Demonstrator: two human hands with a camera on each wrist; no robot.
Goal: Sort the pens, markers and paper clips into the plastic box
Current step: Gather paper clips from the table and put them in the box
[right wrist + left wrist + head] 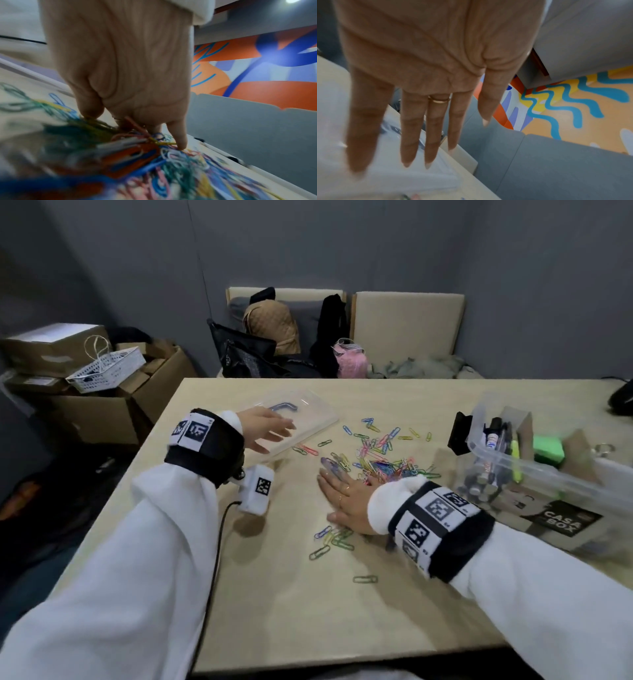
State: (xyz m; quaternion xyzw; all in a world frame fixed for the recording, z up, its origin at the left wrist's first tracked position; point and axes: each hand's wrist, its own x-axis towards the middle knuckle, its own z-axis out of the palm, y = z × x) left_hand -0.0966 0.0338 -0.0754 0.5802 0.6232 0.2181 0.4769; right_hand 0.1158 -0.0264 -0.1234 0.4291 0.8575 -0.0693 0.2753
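A heap of coloured paper clips (pixel 383 460) lies mid-table, blurred in the right wrist view (pixel 171 169). My right hand (pixel 337 494) lies flat on the heap's near-left edge, fingers spread and pressing on clips (pixel 133 129). A few more clips (pixel 332 537) sit by its thumb, and one green clip (pixel 365 579) lies alone nearer me. The clear plastic box (pixel 548 474) at the right holds markers (pixel 489 460) upright. My left hand (pixel 270 429) hovers with straight fingers, holding nothing, over the clear lid (pixel 308 412); the fingers (pixel 412 135) show above the lid (pixel 402 175).
A green block (pixel 548 448) and cardboard dividers sit in the box; a black object (pixel 459 433) stands by its left end. A white sensor unit (pixel 257 487) with a cable hangs under my left wrist. Chairs with bags stand behind the table, cardboard boxes (pixel 102 405) to its left.
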